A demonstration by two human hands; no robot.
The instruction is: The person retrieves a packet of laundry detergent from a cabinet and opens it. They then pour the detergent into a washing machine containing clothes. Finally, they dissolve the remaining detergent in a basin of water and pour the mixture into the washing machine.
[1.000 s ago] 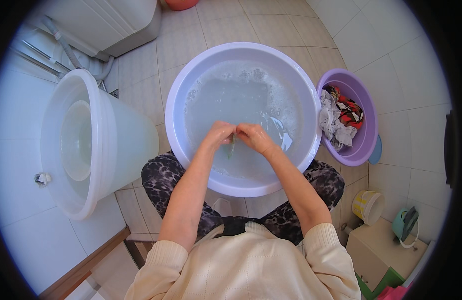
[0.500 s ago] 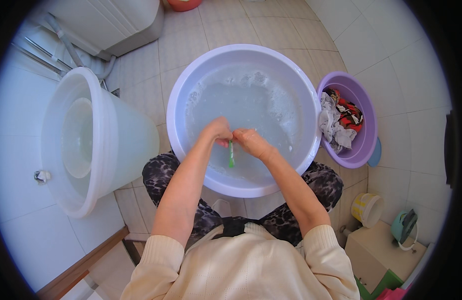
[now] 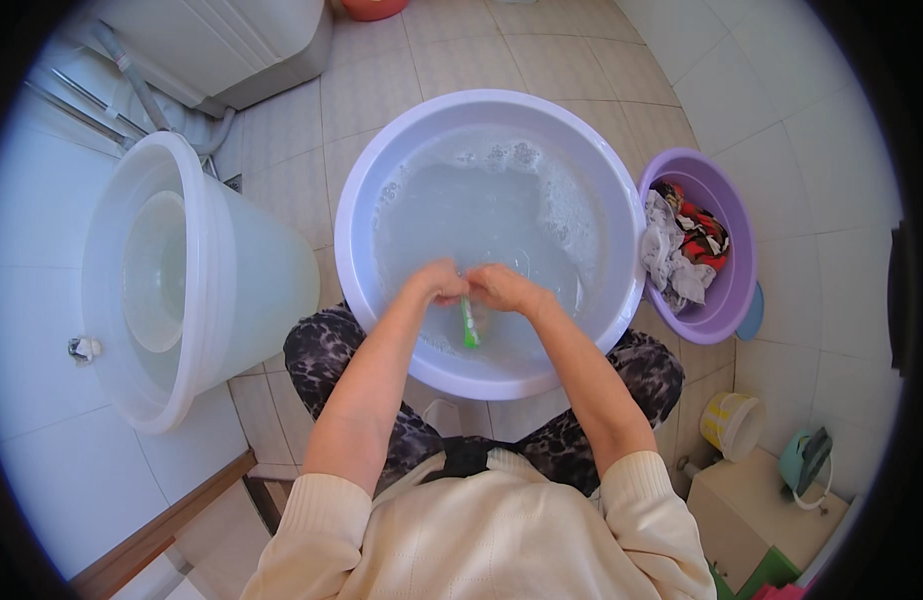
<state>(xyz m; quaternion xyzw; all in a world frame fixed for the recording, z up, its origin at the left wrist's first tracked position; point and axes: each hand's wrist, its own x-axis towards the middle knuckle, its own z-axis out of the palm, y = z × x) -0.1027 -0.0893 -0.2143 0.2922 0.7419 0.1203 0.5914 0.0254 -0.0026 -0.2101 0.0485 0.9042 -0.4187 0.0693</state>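
A large pale lilac basin [image 3: 346,225] stands before me, holding cloudy water [image 3: 457,205] with suds along its far and right sides. My left hand [image 3: 441,281] and my right hand [image 3: 501,286] meet over the near half of the water, fingers pinched together. From between them a narrow green-and-white strip [image 3: 470,325] hangs toward me, its lower end bright green. I cannot make out its kind; its upper end is hidden by my fingers. Both hands appear closed on it.
At the right, a purple tub [image 3: 747,240] holds white and red-black patterned cloth [image 3: 704,240]. A tall translucent barrel [image 3: 252,270] with water stands left. A yellow-and-white bucket [image 3: 732,425] and a beige cabinet [image 3: 782,510] are at lower right; a red basin [image 3: 375,8] lies at the far edge.
Both hands have come slightly nearer to me. The strip's green end has swung a little to the right and shows wider; the fingers remain together at its top.
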